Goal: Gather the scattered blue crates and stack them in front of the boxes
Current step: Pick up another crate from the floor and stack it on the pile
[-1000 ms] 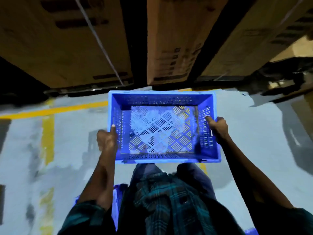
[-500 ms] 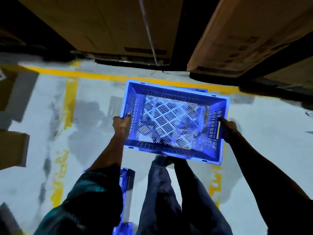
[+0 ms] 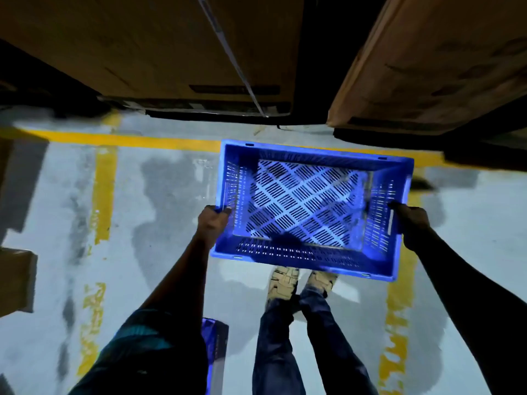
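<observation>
Left hand (image 3: 212, 223) gripped the crate's left short wall, thumb hooked over the rim, fingers curled round the outside. Right hand (image 3: 410, 223) gripped the right short wall the same way, fingers wrapped over the rim by the handle slot; it sat in shadow, so individual fingers were hard to make out. Both arms reached forward, left sleeve plaid, right arm dark

Blue crate (image 3: 310, 206) was held between the 2 hands above the floor, open side up, nothing in it. Long axis ran left-right across the body, right end slightly nearer the camera, so it sat skewed relative to the yellow line. Slotted diamond-pattern base visible through the top

Person's 2 shoes (image 3: 299, 280) showed just beneath the near long wall. Far long wall overlapped the yellow floor line (image 3: 128, 140). Cardboard boxes (image 3: 159, 47) stood just beyond that line, 2 large ones with a dark gap between. Part of a second blue crate (image 3: 215, 346) showed on the floor behind the left arm. Grey floor (image 3: 171, 195) patchy with dark stains
</observation>
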`<action>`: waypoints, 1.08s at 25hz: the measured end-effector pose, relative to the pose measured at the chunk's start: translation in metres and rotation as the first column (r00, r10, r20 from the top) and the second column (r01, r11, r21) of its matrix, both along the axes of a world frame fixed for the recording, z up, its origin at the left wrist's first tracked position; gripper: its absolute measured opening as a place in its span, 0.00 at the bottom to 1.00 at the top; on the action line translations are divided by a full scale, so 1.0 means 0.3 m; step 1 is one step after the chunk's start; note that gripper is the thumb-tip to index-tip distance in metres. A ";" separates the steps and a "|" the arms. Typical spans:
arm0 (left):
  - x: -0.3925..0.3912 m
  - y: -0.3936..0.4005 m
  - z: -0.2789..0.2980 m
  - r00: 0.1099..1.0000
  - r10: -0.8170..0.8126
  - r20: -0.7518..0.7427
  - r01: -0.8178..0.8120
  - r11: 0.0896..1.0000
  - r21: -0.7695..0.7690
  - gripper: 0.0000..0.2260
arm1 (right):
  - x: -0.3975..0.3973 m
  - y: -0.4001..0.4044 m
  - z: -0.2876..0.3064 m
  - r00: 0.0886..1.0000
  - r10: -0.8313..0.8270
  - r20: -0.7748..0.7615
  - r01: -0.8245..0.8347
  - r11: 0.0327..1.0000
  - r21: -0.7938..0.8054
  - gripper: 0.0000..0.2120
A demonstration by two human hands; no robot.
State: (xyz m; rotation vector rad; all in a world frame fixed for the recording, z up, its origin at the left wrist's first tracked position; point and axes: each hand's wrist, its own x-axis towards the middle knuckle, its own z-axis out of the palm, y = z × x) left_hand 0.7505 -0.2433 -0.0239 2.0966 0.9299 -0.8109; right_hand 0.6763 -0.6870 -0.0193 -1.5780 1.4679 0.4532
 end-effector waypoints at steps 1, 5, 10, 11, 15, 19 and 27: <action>-0.007 0.001 -0.024 0.999 -0.030 -0.040 0.031 0.999 0.012 0.21 | 0.005 -0.005 -0.022 0.999 0.018 0.029 -0.017 1.000 -0.018 0.17; -0.039 -0.039 -0.057 0.995 -0.058 -0.087 0.071 0.986 0.150 0.21 | 0.016 0.006 -0.059 0.971 0.222 0.083 -0.212 0.971 -0.112 0.15; -0.063 -0.123 -0.041 1.000 0.007 0.011 -0.009 0.978 0.207 0.19 | -0.072 0.050 -0.078 0.907 0.416 0.065 -0.402 0.901 -0.164 0.23; -0.056 -0.118 -0.040 0.999 0.022 0.031 -0.028 0.981 0.192 0.19 | -0.090 0.051 -0.087 0.902 0.427 0.058 -0.413 0.896 -0.163 0.28; -0.030 -0.045 -0.058 0.998 0.019 0.064 -0.026 0.994 0.110 0.17 | -0.134 0.035 -0.156 0.934 0.345 0.093 -0.344 0.939 -0.029 0.34; -0.055 -0.036 -0.065 0.994 -0.076 0.078 0.060 0.980 0.188 0.15 | -0.088 0.055 -0.079 0.945 0.313 0.098 -0.313 0.950 -0.021 0.31; -0.073 -0.051 -0.015 0.973 -0.114 0.199 0.068 0.972 0.226 0.11 | -0.078 0.062 -0.063 0.924 0.365 0.112 -0.359 0.931 -0.068 0.29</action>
